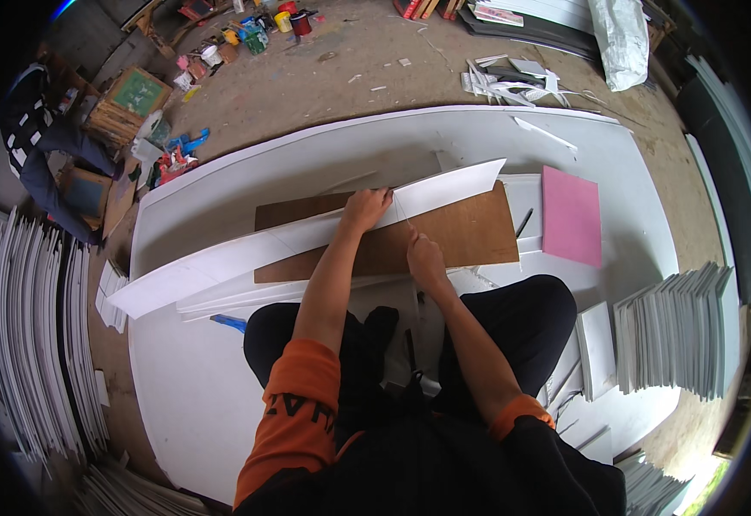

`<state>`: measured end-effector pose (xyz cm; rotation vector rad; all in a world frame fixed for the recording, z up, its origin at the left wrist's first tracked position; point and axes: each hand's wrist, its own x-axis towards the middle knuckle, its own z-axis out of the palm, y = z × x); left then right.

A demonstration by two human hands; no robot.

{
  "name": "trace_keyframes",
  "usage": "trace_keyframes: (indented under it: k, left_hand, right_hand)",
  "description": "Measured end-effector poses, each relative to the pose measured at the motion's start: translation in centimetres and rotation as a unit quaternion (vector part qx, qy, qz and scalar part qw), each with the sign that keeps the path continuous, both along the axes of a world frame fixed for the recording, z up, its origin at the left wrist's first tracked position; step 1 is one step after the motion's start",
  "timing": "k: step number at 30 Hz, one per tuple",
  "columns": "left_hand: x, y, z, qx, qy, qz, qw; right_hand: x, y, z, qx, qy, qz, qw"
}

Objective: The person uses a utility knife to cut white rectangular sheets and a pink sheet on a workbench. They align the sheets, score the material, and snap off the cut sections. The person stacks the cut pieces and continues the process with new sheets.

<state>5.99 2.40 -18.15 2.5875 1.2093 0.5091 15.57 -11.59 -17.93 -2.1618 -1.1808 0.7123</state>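
A long white strip of board (246,248) lies slantwise across a brown wooden board (474,228) in front of me. My left hand (367,209) grips the strip near its middle, fingers over the far edge. Close by on the near side, my right hand (427,261) is closed around a thin, pointed tool (409,225). Its tip reaches the strip's near edge, beside a thin line across the strip; the tool's exact kind is too small to make out. More white boards (221,297) lie under the brown one.
A pink sheet (572,215) and a dark pen-like stick (524,223) lie to the right. Near my left knee is a blue-handled tool (229,322). Stacked panels (672,331) stand at right, more panels (40,335) at left. Another person (49,146) stands far left, by paint pots (255,40).
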Motion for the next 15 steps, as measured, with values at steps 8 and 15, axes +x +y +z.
trace_keyframes:
  k: [8, 15]
  left_hand:
    - [-0.2, 0.2, -0.9, 0.020, 0.032, -0.011, 0.999]
    - [-0.9, -0.2, -2.0, 0.038, 0.001, -0.034, 0.999]
  right_hand:
    - [-0.1, 2.0, 0.1, -0.018, 0.008, 0.033, 0.999]
    - [0.5, 5.8, 0.7, -0.048, 0.023, 0.119, 0.991]
